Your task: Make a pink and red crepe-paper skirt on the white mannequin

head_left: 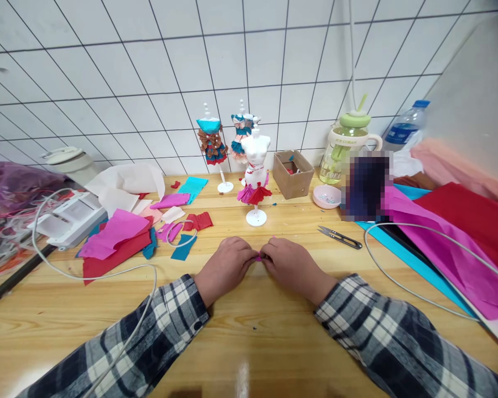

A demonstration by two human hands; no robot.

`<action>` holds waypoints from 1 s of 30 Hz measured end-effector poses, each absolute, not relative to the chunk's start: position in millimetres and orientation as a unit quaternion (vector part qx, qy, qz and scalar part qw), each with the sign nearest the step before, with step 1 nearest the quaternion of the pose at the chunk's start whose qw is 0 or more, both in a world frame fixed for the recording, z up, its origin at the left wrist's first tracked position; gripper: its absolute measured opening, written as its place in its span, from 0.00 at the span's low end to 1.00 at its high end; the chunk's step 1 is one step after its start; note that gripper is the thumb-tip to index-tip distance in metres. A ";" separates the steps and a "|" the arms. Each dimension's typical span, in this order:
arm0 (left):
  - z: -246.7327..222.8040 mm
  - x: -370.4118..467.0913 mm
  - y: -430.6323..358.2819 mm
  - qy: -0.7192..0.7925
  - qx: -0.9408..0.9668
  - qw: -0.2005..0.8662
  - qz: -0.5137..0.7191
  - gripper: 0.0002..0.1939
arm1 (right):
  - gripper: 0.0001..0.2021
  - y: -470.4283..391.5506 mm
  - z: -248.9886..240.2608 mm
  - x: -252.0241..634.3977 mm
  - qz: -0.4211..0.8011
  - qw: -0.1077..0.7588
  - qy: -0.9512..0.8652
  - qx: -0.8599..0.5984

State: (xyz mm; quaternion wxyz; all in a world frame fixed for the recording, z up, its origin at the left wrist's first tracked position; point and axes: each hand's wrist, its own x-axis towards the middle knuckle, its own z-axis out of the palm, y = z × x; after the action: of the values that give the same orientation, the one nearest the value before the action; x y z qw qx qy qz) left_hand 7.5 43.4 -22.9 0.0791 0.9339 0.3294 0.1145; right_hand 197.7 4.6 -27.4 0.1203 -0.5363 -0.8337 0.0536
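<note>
My left hand (231, 266) and my right hand (292, 268) meet low over the wooden table, fingertips pinched. Between them shows a small piece of magenta crepe paper (258, 257), mostly hidden by the fingers. Just beyond stands a white mini dress form (256, 148) with a magenta and red ruffled paper skirt (255, 193) round its lower part. Behind it are two more dress forms, one in a turquoise, brown and red paper dress (211, 142), the other in a teal and peach one (241, 132). Thread snips (339, 237) lie to the right of my right hand.
Paper scraps (118, 235) and a white device (72, 218) lie at left. A cardboard box (292, 174), a pink bowl of small bits (327, 197), a green-lidded jug (344, 143) and a water bottle (409, 124) stand at back right. Coloured paper sheets (452, 243) and a loose cable (415, 301) are on the right.
</note>
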 end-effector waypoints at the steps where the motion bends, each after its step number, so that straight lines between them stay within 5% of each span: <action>1: -22.0 7.7 43.1 0.324 0.936 0.076 0.111 0.12 | 0.09 4.5 -27.5 197.6 0.055 0.126 -0.832 -0.537; 21: -17.5 9.7 39.3 0.341 0.929 0.066 0.132 0.10 | 0.11 5.2 -27.6 203.5 0.050 0.103 -0.847 -0.519; 30: -11.1 14.3 25.0 0.367 0.909 -0.035 0.194 0.08 | 0.10 -5.0 -25.7 194.4 -0.015 0.128 -0.840 -0.527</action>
State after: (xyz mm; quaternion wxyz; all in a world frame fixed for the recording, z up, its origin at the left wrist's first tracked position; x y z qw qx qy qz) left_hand 14.3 25.0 -11.1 -0.0351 0.9092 0.3668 0.1936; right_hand 194.4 -5.0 -25.7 0.1285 -0.5272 -0.8399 -0.0147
